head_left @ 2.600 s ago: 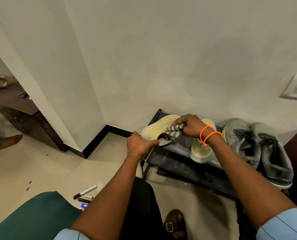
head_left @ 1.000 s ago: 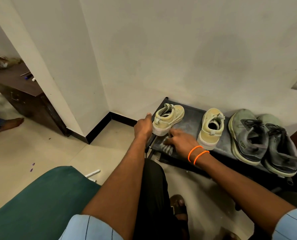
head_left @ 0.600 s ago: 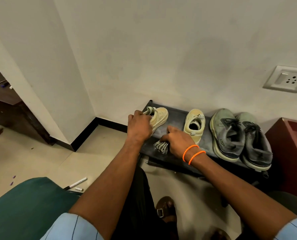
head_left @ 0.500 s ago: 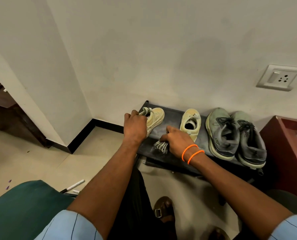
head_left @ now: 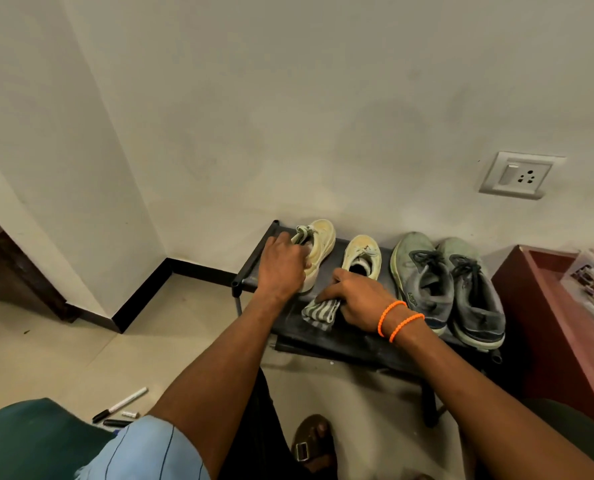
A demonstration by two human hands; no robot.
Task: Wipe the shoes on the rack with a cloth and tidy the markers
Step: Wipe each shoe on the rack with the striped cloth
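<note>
Left hand [head_left: 283,268] fingers curl round the cream shoe [head_left: 318,249]. Right hand [head_left: 354,299] fingers pinch the striped cloth [head_left: 318,313] on the rack [head_left: 340,341], just beside that shoe's heel.

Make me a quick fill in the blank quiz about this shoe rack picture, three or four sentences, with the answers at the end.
1. The left hand grips the pale yellow shoe at the ____ end of the rack.
2. The right hand holds a ____ cloth on the rack.
3. The right wrist wears two ____ bands.
4. The markers lie on the ____.

Missing words: left; striped; orange; floor
</note>
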